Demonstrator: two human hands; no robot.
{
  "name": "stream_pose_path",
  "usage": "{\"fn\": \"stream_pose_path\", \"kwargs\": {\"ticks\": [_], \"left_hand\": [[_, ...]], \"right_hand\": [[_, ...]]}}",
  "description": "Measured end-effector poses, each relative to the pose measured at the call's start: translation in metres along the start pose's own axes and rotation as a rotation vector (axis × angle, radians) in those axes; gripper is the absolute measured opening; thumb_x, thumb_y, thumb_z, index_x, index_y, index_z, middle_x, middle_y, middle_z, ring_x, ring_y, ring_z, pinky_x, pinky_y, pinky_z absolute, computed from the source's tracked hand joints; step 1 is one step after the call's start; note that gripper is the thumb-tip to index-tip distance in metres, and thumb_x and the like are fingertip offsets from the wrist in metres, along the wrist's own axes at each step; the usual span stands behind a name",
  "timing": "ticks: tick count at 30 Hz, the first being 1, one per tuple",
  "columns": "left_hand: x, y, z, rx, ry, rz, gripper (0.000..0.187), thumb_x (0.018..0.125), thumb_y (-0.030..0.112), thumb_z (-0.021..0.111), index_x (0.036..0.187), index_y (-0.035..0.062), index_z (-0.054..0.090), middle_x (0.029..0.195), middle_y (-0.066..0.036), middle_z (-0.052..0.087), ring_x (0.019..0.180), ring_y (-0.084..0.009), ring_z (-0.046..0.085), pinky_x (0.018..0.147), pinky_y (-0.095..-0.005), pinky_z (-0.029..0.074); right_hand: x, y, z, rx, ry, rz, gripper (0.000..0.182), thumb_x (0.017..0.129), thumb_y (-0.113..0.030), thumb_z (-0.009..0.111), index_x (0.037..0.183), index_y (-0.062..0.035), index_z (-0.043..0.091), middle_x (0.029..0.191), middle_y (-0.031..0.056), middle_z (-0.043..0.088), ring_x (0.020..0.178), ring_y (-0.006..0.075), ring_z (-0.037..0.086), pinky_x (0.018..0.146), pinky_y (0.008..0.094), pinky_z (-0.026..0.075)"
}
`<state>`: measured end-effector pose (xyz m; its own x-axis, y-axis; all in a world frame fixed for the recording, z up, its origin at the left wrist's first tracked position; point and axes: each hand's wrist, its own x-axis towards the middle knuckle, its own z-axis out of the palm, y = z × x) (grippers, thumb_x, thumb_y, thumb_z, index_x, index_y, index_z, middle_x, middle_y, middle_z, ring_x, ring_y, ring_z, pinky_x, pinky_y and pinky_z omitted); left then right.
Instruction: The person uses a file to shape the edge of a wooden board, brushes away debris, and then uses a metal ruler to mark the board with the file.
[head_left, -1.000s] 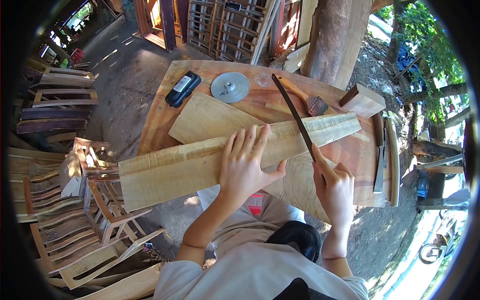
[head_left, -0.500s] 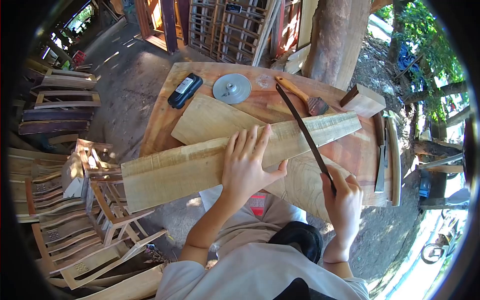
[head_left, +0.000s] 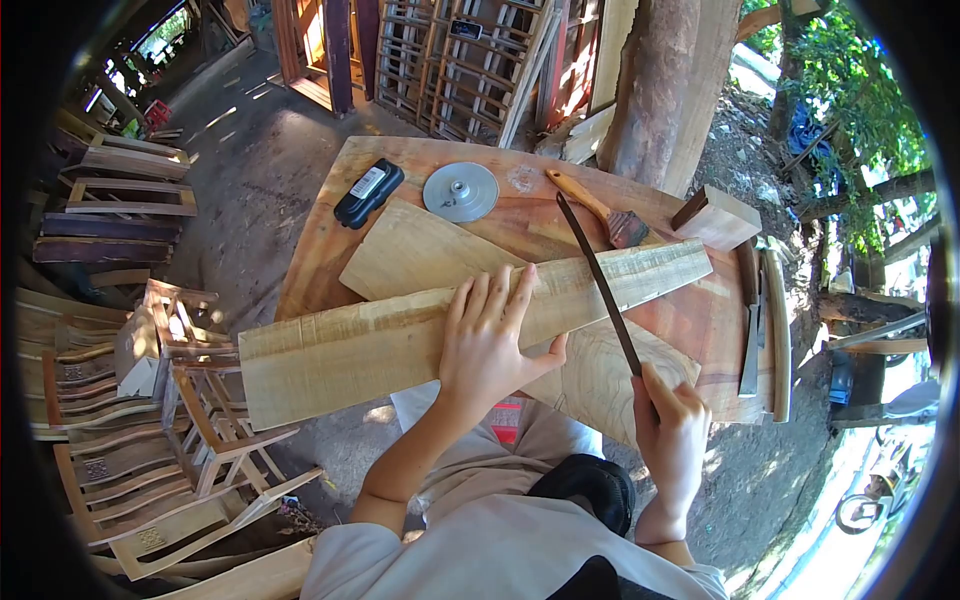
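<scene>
A long pale wooden plank (head_left: 360, 355) lies slantwise across the round-edged wooden table, its left end jutting past the edge. My left hand (head_left: 488, 345) presses flat on its middle, fingers spread and thumb out to the right. My right hand (head_left: 672, 425) is closed round the near end of a long, narrow, dark file-like tool (head_left: 603, 285). This tool crosses over the plank's right half, its tip beyond the far edge; whether it has teeth is too fine to see. Beneath the plank are two more pale boards, one at the far side (head_left: 415, 250) and one at the near side (head_left: 610, 375).
On the tabletop (head_left: 315, 270) are a black case (head_left: 370, 193), a grey disc (head_left: 461, 192), a wooden-handled brush (head_left: 585, 200), a wood block (head_left: 716, 217) and a chisel-like tool (head_left: 750, 340). Chair frames (head_left: 200, 400) stand at left. A tree trunk (head_left: 665, 90) rises behind.
My right hand has drawn the dark tool a little toward me across the plank. My left hand keeps its place on the wood. The whole view has shifted slightly.
</scene>
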<state>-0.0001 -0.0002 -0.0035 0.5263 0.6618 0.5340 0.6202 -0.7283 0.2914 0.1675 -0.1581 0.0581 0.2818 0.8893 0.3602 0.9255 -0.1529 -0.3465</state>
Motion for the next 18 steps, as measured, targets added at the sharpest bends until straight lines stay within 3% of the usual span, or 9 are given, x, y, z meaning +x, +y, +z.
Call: {"fn": "stream_pose_path", "kwargs": {"ticks": [5, 7, 11, 13, 18], "left_hand": [[0.002, 0.001, -0.003, -0.007, -0.010, -0.001, 0.080, 0.078, 0.049, 0.076, 0.139, -0.0013, 0.060, 0.123, -0.020, 0.065, 0.111, -0.0356, 0.061, 0.108, -0.0460, 0.044], [0.005, 0.002, -0.006, -0.010, 0.049, 0.015, 0.075, 0.074, 0.041, 0.080, 0.132, -0.0028, 0.064, 0.115, -0.017, 0.067, 0.102, -0.0326, 0.064, 0.098, -0.0435, 0.050], [0.003, 0.000, -0.003, -0.026, 0.062, 0.001, 0.075, 0.073, 0.041, 0.080, 0.132, -0.0028, 0.065, 0.115, -0.017, 0.067, 0.102, -0.0327, 0.064, 0.098, -0.0438, 0.050], [0.001, 0.000, -0.001, -0.012, 0.015, -0.013, 0.078, 0.077, 0.048, 0.076, 0.137, -0.0007, 0.062, 0.122, -0.020, 0.066, 0.110, -0.0350, 0.062, 0.107, -0.0465, 0.045], [0.002, -0.001, -0.001, -0.003, 0.021, 0.020, 0.078, 0.077, 0.047, 0.076, 0.136, -0.0016, 0.062, 0.119, -0.020, 0.066, 0.107, -0.0351, 0.062, 0.105, -0.0464, 0.046]], "right_hand": [[0.032, 0.006, 0.033, 0.028, 0.033, -0.024, 0.018, 0.094, -0.008, 0.070, 0.110, -0.0015, 0.072, 0.056, 0.0149, 0.054, 0.055, 0.0338, 0.056, 0.053, 0.0450, 0.045], [0.028, 0.005, 0.027, 0.003, 0.050, -0.044, 0.018, 0.094, -0.008, 0.070, 0.111, -0.0018, 0.072, 0.056, 0.0142, 0.054, 0.055, 0.0331, 0.056, 0.053, 0.0439, 0.045], [-0.008, 0.002, -0.007, -0.015, -0.036, -0.005, 0.022, 0.090, -0.008, 0.073, 0.112, -0.0030, 0.072, 0.055, 0.0129, 0.053, 0.052, 0.0292, 0.054, 0.052, 0.0418, 0.044], [-0.016, 0.003, -0.013, 0.000, -0.037, 0.025, 0.021, 0.090, -0.007, 0.073, 0.111, -0.0034, 0.072, 0.054, 0.0131, 0.052, 0.051, 0.0299, 0.053, 0.052, 0.0418, 0.043], [0.015, 0.000, 0.001, -0.008, -0.043, 0.021, 0.020, 0.093, -0.010, 0.071, 0.111, -0.0037, 0.071, 0.057, 0.0150, 0.055, 0.053, 0.0355, 0.056, 0.054, 0.0440, 0.046]]}}
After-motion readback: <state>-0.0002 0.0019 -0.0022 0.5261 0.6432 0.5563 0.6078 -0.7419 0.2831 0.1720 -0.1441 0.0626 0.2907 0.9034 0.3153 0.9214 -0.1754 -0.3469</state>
